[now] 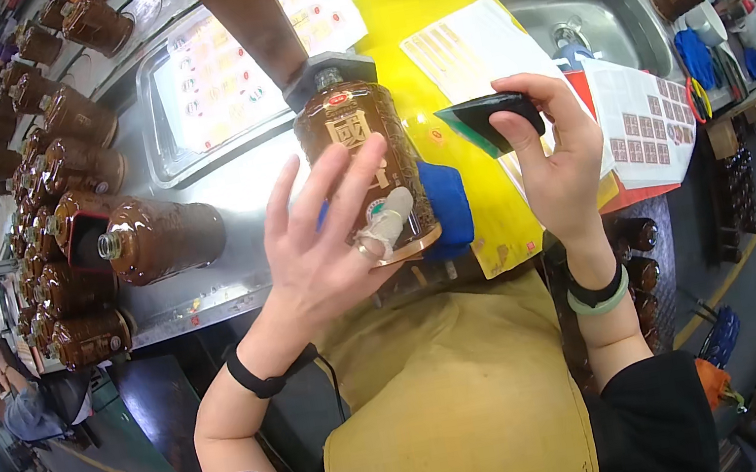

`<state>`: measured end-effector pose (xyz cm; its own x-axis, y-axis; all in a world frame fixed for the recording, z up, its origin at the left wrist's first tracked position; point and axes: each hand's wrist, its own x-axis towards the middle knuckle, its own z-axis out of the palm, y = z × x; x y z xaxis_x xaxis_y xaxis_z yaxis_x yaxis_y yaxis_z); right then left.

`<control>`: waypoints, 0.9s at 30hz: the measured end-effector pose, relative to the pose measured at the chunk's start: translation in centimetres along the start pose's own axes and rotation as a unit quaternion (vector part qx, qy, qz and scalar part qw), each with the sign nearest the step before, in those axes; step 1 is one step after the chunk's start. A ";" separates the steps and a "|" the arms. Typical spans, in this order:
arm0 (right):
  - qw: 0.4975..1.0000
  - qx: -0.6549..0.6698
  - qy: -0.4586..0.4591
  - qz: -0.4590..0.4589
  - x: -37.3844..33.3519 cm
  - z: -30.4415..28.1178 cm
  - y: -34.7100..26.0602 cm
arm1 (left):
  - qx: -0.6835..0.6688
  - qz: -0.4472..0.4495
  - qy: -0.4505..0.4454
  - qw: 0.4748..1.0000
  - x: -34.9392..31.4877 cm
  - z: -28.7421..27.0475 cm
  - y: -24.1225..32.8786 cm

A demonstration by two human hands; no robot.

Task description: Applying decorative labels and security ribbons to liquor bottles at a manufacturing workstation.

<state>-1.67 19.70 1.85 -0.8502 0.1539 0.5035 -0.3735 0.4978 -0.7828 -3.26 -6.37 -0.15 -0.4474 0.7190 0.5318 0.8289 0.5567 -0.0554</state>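
A brown glazed bottle [342,107] with gold lettering and a small red label lies in front of me, its neck at a dark angular holder [326,73] on a brown post. A blue pad [449,207] shows beside its base. My left hand [323,235] lies over the bottle, fingers stretched out and spread; its thumb wears a pale wrapping and rests near a round white-green label [377,207]. In my right hand [562,150], raised right of the bottle, a thin black and green scraper [491,122] is pinched between thumb and fingers.
Another brown bottle [163,237] lies on the steel counter at left, beside many stacked bottles [72,287]. Label sheets [222,82] lie in a sink at the back; more sheets [458,57] lie on a yellow mat [379,1]. At right is another sink [584,1].
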 end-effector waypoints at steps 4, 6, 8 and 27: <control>1.000 0.014 -0.009 0.019 -0.3 -0.1 0.1 | -0.069 -0.085 -0.030 0.994 1.5 -1.5 0.1; 1.000 0.010 -0.009 0.011 -0.4 0.1 0.1 | -0.044 -0.086 -0.075 0.992 2.4 -2.1 -0.6; 1.000 0.009 -0.007 0.004 -0.5 0.1 -0.1 | -0.027 -0.073 -0.090 0.993 2.2 -1.8 -0.8; 0.997 0.034 -0.039 0.059 -1.1 1.6 -0.2 | -0.180 -0.146 0.065 0.971 0.4 1.2 -3.8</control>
<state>-1.27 18.04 0.90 -0.9149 0.1408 0.3782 -0.2905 0.4209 -0.8594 -6.94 -7.70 -0.76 -0.6546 0.4809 0.5833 0.7469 0.5304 0.4009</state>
